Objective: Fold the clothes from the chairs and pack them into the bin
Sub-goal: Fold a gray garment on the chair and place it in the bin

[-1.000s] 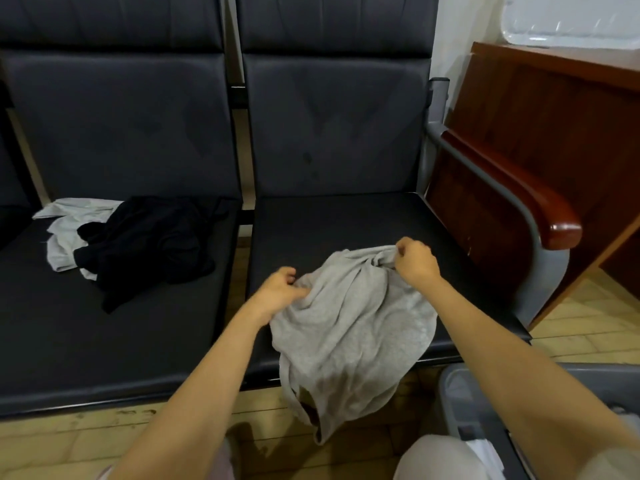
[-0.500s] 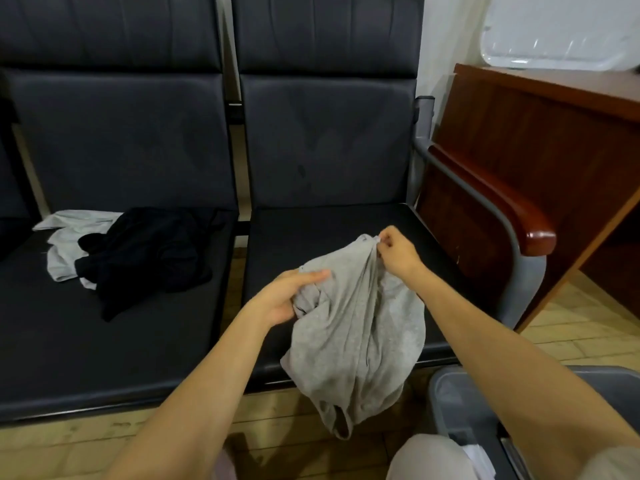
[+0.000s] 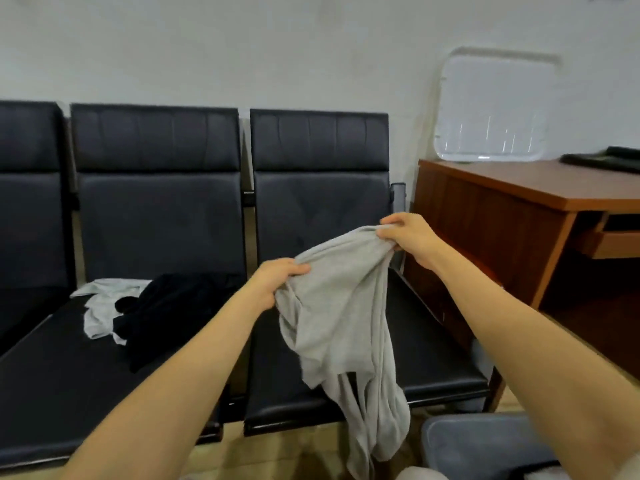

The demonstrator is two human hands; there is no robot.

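A light grey garment (image 3: 341, 320) hangs in the air above the right chair seat (image 3: 433, 348). My left hand (image 3: 273, 284) grips its left upper edge. My right hand (image 3: 408, 237) holds the top edge higher up and to the right. The cloth droops down past the seat's front edge. On the middle chair seat (image 3: 52, 368) lie a black garment (image 3: 173, 313) and a white garment (image 3: 104, 303), partly overlapping. The grey bin (image 3: 485, 441) stands on the floor at the lower right, partly hidden by my right arm.
A wooden desk (image 3: 519, 209) stands right of the chairs, with a clear plastic lid (image 3: 491, 105) leaning against the wall and a dark cloth (image 3: 606, 159) on top. A third chair (image 3: 27, 209) is at the far left. Wood floor shows below the seats.
Both hands have lifted the grey garment off the right seat into the air, the right hand rising higher. The camera view has tilted upward, showing the wall and desk top.
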